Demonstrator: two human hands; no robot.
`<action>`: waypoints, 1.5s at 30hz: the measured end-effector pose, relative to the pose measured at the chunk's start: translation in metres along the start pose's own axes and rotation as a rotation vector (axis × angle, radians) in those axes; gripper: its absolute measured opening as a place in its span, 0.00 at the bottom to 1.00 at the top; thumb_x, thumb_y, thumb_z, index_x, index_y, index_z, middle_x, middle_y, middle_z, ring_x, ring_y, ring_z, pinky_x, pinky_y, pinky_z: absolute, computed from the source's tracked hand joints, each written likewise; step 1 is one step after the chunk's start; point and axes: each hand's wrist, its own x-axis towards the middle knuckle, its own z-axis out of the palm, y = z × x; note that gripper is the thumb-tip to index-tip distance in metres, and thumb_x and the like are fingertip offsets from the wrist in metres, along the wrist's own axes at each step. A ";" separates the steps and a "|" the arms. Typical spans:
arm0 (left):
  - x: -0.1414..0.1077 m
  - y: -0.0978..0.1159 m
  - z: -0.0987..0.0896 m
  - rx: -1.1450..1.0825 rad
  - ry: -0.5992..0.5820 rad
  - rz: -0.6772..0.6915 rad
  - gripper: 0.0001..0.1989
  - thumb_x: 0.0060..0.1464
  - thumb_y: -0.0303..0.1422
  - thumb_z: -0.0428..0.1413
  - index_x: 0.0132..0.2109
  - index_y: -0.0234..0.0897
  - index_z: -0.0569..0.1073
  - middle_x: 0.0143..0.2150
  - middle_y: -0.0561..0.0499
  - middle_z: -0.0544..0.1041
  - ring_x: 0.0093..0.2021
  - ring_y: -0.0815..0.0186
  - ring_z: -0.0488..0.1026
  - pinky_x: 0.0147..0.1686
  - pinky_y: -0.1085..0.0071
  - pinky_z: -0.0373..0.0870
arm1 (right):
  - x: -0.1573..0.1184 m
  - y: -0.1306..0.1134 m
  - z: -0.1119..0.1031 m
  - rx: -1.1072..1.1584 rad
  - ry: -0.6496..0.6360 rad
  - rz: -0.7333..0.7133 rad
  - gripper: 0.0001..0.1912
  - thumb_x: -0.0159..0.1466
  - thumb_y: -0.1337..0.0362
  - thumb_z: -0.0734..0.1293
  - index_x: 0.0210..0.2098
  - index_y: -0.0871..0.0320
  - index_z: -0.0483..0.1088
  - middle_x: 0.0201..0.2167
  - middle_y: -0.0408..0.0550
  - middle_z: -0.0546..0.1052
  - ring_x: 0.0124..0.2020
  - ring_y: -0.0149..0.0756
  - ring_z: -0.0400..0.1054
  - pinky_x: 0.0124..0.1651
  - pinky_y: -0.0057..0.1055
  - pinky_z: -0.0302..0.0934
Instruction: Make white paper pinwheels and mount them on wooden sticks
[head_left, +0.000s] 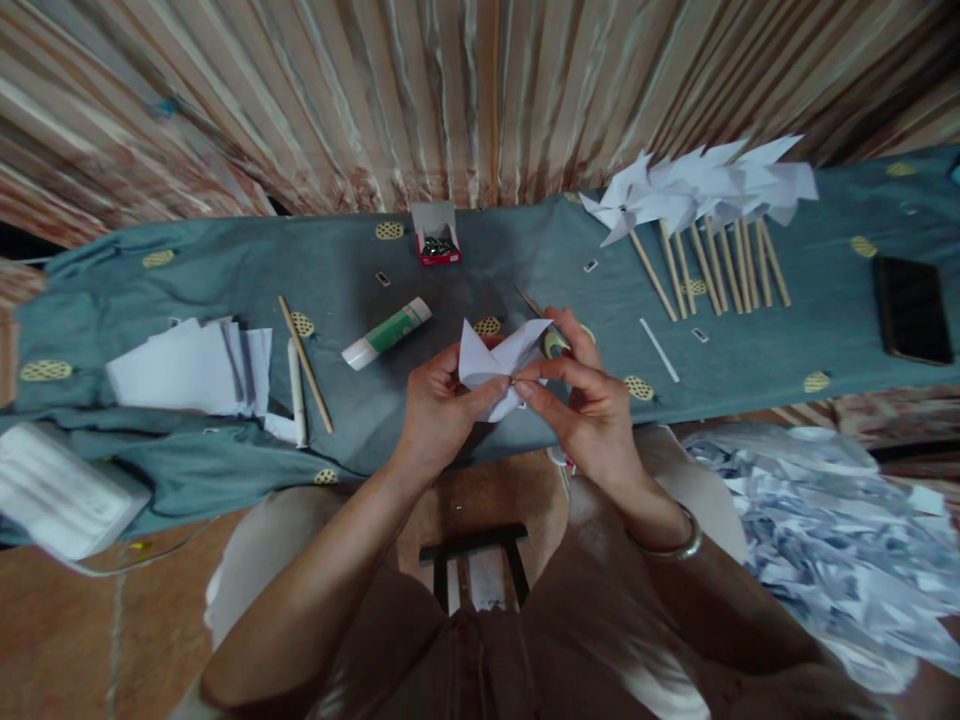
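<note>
A folded white paper pinwheel is held in front of me over the table's near edge. My left hand is closed on its left side, the thumb pressed near the middle. My right hand pinches thumb and forefinger together at the pinwheel's centre; a tiny thing at the fingertips is too small to name. Under the right hand lies a pair of scissors, partly hidden, its blade pointing away. A glue stick lies left of the pinwheel. Beyond it stands an open small box of shiny metal tacks.
Finished pinwheels on sticks lie at the back right, near a phone and a paper strip. Leftward are paper sheets, a wooden stick, a white rod and a white device. Paper pieces fill a bag at right.
</note>
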 end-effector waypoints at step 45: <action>-0.001 0.000 0.001 -0.084 0.008 -0.093 0.21 0.34 0.37 0.73 0.38 0.36 0.80 0.32 0.53 0.80 0.29 0.70 0.72 0.31 0.73 0.70 | 0.003 0.002 0.011 0.540 -0.008 0.416 0.35 0.51 0.62 0.78 0.55 0.47 0.64 0.36 0.39 0.81 0.33 0.35 0.76 0.39 0.35 0.74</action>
